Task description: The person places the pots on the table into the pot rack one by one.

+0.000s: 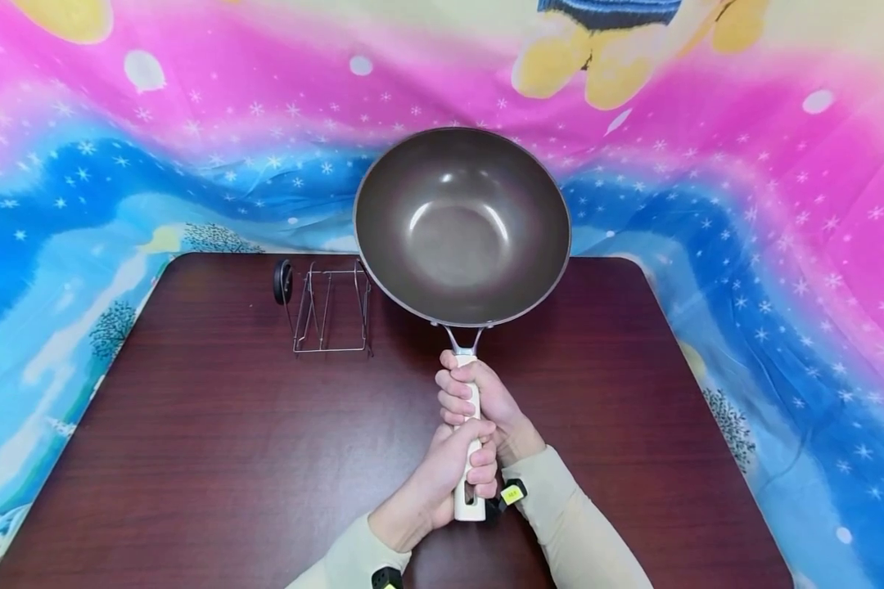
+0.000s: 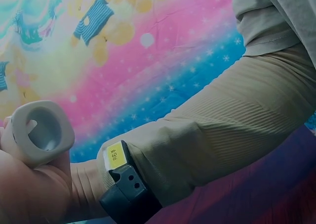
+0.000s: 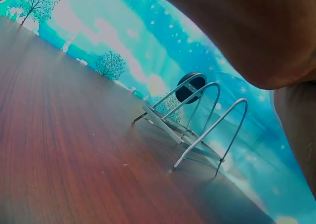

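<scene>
— Honestly, looks front-heavy: wok [image 1: 462,225] held out over the far edge of the table [image 1: 191,458], bowl well ahead of the grip. Could dip forward if the hold slackens.

— Could clip the rack [image 1: 331,309] too?

— Possibly, if swung left; rack just beside the bowl, black knob [image 1: 283,281] behind it.

— And the hands?

— Both wrapped tight round the pale handle [image 1: 470,442], stacked: right hand [image 1: 479,398] nearer the bowl, left hand [image 1: 453,466] closer to the handle's looped end [image 2: 40,132]. Forearms angled in from below, wrists close together, black wristband [image 2: 127,187] on the right.
</scene>
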`<state>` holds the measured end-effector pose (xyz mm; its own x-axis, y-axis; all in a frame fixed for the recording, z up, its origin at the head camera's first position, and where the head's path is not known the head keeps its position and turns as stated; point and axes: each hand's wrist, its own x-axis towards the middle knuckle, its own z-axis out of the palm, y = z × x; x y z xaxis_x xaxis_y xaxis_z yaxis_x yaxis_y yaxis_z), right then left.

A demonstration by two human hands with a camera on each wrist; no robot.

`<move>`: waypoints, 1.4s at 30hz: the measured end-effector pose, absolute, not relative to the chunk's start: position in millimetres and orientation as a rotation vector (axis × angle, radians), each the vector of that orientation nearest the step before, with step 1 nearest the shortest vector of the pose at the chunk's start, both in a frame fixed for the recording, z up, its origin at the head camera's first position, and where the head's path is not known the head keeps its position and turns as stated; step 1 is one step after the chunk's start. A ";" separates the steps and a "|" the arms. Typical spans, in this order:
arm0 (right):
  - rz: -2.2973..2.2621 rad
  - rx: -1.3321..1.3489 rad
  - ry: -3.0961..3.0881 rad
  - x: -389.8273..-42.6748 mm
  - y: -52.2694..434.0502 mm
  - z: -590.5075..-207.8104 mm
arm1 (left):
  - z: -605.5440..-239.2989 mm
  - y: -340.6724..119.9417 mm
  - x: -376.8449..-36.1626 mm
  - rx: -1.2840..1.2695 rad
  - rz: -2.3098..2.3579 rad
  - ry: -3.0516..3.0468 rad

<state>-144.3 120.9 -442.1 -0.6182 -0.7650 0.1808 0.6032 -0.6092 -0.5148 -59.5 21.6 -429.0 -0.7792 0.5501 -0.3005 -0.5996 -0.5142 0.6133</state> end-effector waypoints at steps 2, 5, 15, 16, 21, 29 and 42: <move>-2.215 -0.510 0.537 -145.1 119.3 -440.0 | -427.5 19.8 -59.3 -0.073 2.276 0.960; -2.208 -0.525 0.548 -146.3 116.9 -436.8 | -425.2 17.3 -59.7 -0.056 2.280 0.961; -2.186 -0.561 0.569 -150.5 110.7 -430.8 | -421.0 12.9 -61.5 -0.045 2.294 0.982; -2.184 -0.565 0.569 -151.0 110.4 -430.2 | -420.6 12.9 -61.9 -0.045 2.296 0.988; -2.173 -0.589 0.569 -153.4 108.3 -426.8 | -419.0 12.0 -63.0 -0.039 2.303 1.012; -2.158 -0.605 0.584 -155.1 104.2 -422.6 | -417.9 9.4 -64.5 -0.036 2.314 1.024; -2.149 -0.619 0.616 -156.2 98.9 -418.0 | -416.3 4.7 -64.1 -0.039 2.328 1.082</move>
<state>-156.2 98.9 -418.0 -0.5606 -0.7979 0.2213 0.5596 -0.5621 -0.6090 -64.1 4.7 -416.3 -0.8391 0.4809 -0.2543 -0.5045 -0.5130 0.6945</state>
